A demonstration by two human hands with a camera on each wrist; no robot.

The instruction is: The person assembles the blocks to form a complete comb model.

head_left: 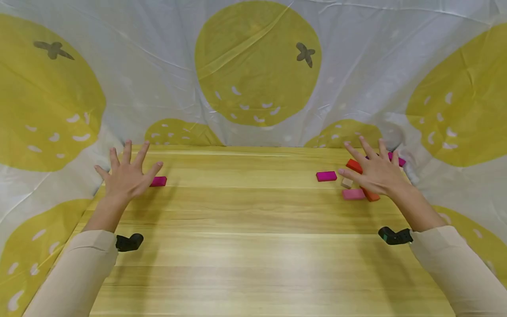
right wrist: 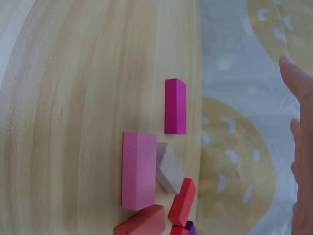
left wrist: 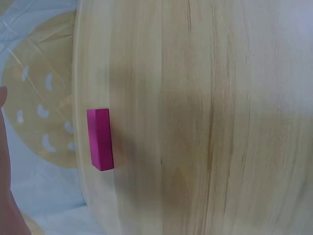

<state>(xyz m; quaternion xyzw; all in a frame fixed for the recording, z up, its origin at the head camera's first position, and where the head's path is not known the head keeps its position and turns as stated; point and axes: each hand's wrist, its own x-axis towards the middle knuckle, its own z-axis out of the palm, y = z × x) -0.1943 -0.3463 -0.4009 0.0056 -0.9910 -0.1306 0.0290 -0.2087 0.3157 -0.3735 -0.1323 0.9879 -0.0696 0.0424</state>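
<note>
My left hand is spread with straight fingers above the left end of the table, holding nothing. Partly behind its thumb lies a magenta block, seen whole in the left wrist view as a long magenta block. On the right, my right hand is also spread, over a loose group of blocks. Among them are a pink block, a plain wooden block, a red block and an orange-red block. Slightly apart lies another magenta block. The hand hides part of the group.
Both groups lie on a wooden table. A white curtain with yellow fruit prints hangs along the back and both sides. A black wrist mount sits at the left cuff, and a similar black mount at the right.
</note>
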